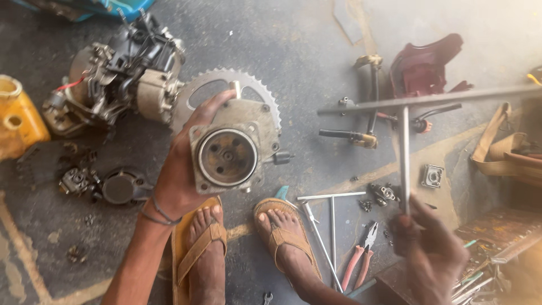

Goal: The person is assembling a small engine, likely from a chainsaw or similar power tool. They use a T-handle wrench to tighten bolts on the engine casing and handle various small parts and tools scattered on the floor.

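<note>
The right hand (432, 248), blurred, seems to pinch the shaft of a T-handle wrench (405, 149) raised above pliers (362, 251) on the floor. The left hand (183, 164) wraps its fingers around a round-faced engine housing (231, 152), held over the sandalled feet. Behind lie a toothed sprocket (237, 85) and a small engine (118, 73).

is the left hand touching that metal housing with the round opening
Touching. The head view shows the left hand gripping the metal housing from its left side, fingers wrapped over its top edge.
</note>
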